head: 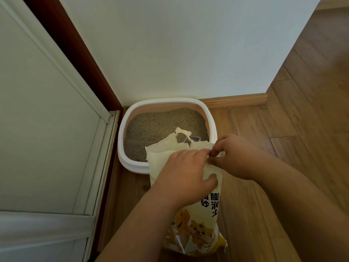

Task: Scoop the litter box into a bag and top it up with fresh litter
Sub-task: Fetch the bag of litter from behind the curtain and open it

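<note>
My left hand grips the top of the yellow litter bag, thumb curled around its front. Just right of it, touching the same edge, my right hand pinches the bag's torn mouth. Beyond my fingers lies the white litter box, with a grey scoop showing over the bag.

- One head-worn view looks steeply down and forward from above the litter box in a wall corner.
- Both forearms enter close from 5 and 6 o'clock.
</note>
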